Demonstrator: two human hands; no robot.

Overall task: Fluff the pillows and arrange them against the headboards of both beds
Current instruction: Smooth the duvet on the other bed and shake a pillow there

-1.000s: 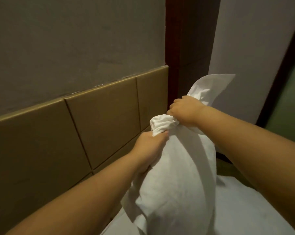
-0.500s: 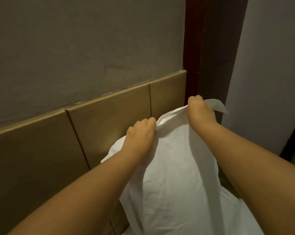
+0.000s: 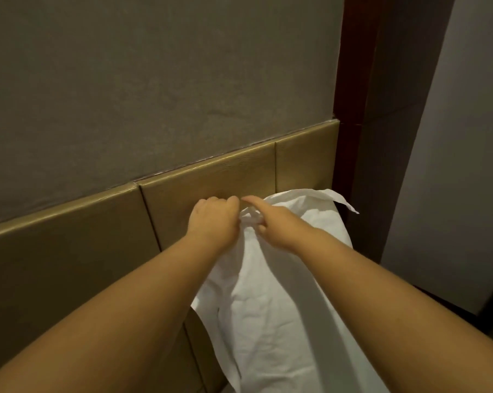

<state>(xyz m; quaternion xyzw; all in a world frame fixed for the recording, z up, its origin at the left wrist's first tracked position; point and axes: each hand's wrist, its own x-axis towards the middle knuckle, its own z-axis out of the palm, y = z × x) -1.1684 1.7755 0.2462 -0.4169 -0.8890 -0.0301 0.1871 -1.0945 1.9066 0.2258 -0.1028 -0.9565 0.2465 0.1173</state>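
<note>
A white pillow point(image 3: 279, 313) stands on end against the tan panelled headboard point(image 3: 205, 180), its loose case flap sticking out at the top right. My left hand point(image 3: 214, 219) is closed on a bunched fold of the pillowcase at the pillow's top edge. My right hand point(image 3: 271, 219) is pressed against the same bunch from the right, with its forefinger stretched out toward the headboard and the other fingers curled into the cloth. The pillow's lower end is cut off by the frame's bottom edge.
A grey wall point(image 3: 154, 80) rises above the headboard. A dark red-brown wooden post point(image 3: 361, 109) stands just right of the pillow, with a pale wall point(image 3: 466, 137) beyond it. The headboard runs on to the left.
The pillow has come down from being held up in front of me and now leans on the headboard. My hands, apart along its top edge half a second ago, have come together on one bunch.
</note>
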